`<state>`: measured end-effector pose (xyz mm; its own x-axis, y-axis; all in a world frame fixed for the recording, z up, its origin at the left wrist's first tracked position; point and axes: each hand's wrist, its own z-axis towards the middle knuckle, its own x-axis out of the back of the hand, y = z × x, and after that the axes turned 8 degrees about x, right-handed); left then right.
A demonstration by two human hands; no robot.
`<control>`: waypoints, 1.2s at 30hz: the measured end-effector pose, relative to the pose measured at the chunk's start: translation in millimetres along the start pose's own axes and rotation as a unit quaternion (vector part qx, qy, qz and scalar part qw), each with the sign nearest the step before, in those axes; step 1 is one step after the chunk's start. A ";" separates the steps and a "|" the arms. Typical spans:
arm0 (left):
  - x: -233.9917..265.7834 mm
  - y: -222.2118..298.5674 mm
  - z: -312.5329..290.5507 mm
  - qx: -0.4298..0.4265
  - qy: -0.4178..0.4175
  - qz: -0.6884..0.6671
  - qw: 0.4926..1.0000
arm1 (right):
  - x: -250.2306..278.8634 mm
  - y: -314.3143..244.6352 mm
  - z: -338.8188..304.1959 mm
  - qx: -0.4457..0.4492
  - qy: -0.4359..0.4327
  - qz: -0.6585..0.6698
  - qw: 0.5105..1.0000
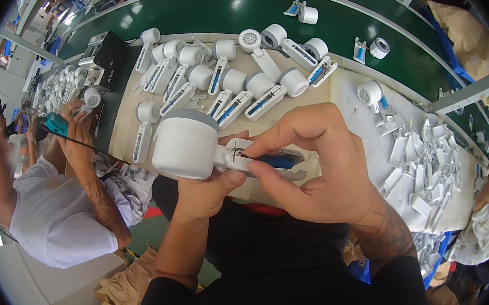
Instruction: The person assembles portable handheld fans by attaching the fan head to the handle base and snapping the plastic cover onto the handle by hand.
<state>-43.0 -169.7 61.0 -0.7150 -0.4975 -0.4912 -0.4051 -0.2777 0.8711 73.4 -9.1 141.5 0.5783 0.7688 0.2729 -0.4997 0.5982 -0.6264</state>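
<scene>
A white handheld device with a drum-shaped head and grey rim, looking like a small fan, is held above the near edge of the table. My left hand wraps round its neck from below. The handle is uncovered, showing a blue cylindrical battery and thin dark wires by the neck. Over that opening, my right hand brings thumb and forefinger together in a pinch. What lies between those fingertips is too small to make out.
Several similar white devices with uncovered handles lie beyond my hands. At right is a heap of white plastic handle shells. Behind runs a green conveyor belt. On the left, a co-worker holds a teal tool beside a black box.
</scene>
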 end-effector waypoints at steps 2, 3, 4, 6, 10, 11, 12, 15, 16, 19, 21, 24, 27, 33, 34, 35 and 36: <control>-2.0 0.6 0.3 0.005 -0.001 -0.006 1.000 | -1.6 1.0 -2.7 -0.010 -0.009 0.006 1.000; -3.4 1.4 0.4 0.005 -0.005 0.000 1.000 | -1.5 0.3 -3.7 -0.009 -0.009 0.006 1.000; -4.5 2.0 0.7 0.006 -0.009 0.006 1.000 | -0.9 -0.8 -4.5 -0.020 -0.013 0.011 1.000; -6.0 1.6 1.7 0.002 -0.002 0.006 1.000 | -0.4 -1.3 -4.6 -0.031 -0.018 0.015 0.999; -6.1 1.7 2.7 0.024 0.011 0.030 0.999 | 3.3 -0.3 -7.3 -0.011 -0.015 -0.029 0.999; -6.0 1.3 3.1 0.025 0.013 0.031 0.999 | 4.5 0.3 -8.5 -0.003 -0.036 -0.050 0.998; -6.5 0.4 3.9 0.015 0.015 0.033 0.999 | 4.4 2.3 -10.3 -0.004 -0.035 -0.049 0.998; -8.7 -0.8 4.3 0.003 0.015 0.030 0.999 | 5.7 6.6 -13.0 0.035 -0.046 -0.076 0.995; -9.4 -0.9 5.2 -0.001 0.014 0.026 1.000 | 6.7 7.4 -12.6 0.042 -0.049 -0.082 0.995; -12.3 0.9 6.1 -0.016 0.005 0.027 1.000 | 5.0 8.0 -13.7 0.030 -0.048 -0.070 0.996; -11.1 0.5 4.9 -0.020 0.014 0.046 0.999 | 4.1 8.0 -12.4 0.010 -0.046 -0.052 0.998; -11.3 -0.2 3.3 -0.035 0.029 0.081 0.996 | 5.1 12.7 -4.7 0.007 -0.087 -0.051 0.995; -11.0 0.6 2.7 -0.056 0.047 0.097 0.993 | 1.9 14.5 0.0 0.030 -0.113 -0.075 0.990; -11.7 -3.2 8.5 -0.069 0.115 0.057 0.989 | -0.6 13.7 -13.4 0.086 -0.027 -0.126 0.988; -10.5 -2.8 10.1 -0.065 0.126 0.035 0.989 | 5.4 10.7 -14.0 0.039 -0.028 -0.126 0.991; -9.0 -1.9 10.8 -0.065 0.130 0.036 0.989 | 9.6 10.9 -14.8 -0.009 -0.029 -0.125 0.992; -7.3 -0.5 11.3 -0.054 0.126 0.015 0.990 | 9.8 17.8 -15.9 -0.023 -0.056 -0.121 0.991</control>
<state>-44.0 -156.6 64.1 -0.5556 -0.6927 -0.4599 -0.3129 -0.3383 0.8875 80.4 5.5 121.4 0.6011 0.6262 0.4966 -0.3237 0.7589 -0.5651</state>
